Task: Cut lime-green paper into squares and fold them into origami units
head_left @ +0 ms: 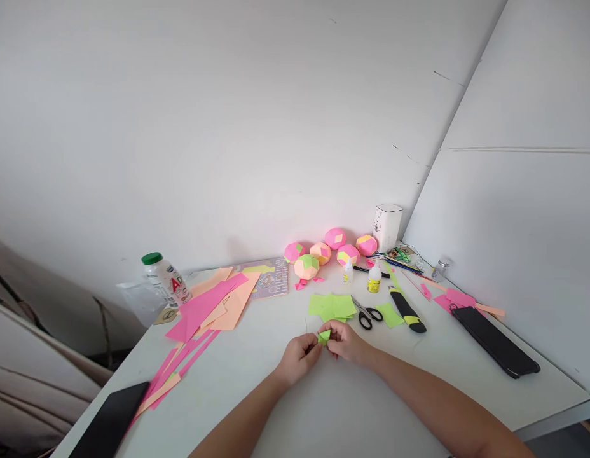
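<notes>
A small folded piece of green paper is held between both hands above the near middle of the table. My left hand pinches its left side with thumb and forefinger. From the right, my right hand grips the other side, its fingers bent around the edge. Just beyond the hands lies a stack of green paper squares. Black-handled scissors rest beside that stack, and another green paper square lies to their right.
Several multicoloured paper balls sit by the wall, near a yellow-labelled glue bottle. A box cutter and a black phone-like slab lie right. Left are pink and orange paper sheets, a white bottle and a dark tablet.
</notes>
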Demonstrator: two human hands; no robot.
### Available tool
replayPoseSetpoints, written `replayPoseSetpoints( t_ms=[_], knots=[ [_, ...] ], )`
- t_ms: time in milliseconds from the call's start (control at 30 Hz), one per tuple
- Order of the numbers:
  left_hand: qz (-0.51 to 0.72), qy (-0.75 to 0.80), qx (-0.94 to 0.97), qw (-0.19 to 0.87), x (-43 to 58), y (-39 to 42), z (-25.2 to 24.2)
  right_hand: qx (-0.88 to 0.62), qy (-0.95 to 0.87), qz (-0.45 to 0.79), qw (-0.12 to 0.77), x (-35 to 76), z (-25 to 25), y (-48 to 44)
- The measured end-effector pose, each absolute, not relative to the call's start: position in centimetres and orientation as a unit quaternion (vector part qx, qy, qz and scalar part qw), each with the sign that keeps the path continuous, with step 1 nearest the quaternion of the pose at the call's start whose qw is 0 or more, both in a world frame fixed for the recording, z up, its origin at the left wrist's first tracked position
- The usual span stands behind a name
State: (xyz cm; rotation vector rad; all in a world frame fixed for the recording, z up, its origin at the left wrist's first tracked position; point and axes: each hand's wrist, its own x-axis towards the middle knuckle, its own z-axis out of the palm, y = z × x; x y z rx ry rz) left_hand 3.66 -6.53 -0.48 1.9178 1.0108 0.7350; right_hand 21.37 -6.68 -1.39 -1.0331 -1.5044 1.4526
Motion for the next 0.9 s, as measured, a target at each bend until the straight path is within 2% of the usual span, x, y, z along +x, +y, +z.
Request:
replayPoseSetpoints(
  t_ms=[333,900],
  knots=[
    [0.292,0.404,0.760,0.416,3.6,-6.5,-0.6,-0.403,-0.590,0.578,0.394,21.3,-0.9,-6.9],
    [0.332,0.412,0.634,0.564,3.6,-6.3,-0.4,-0.394,-0.588,0.578,0.406,21.3,0.2,-7.4]
  ],
)
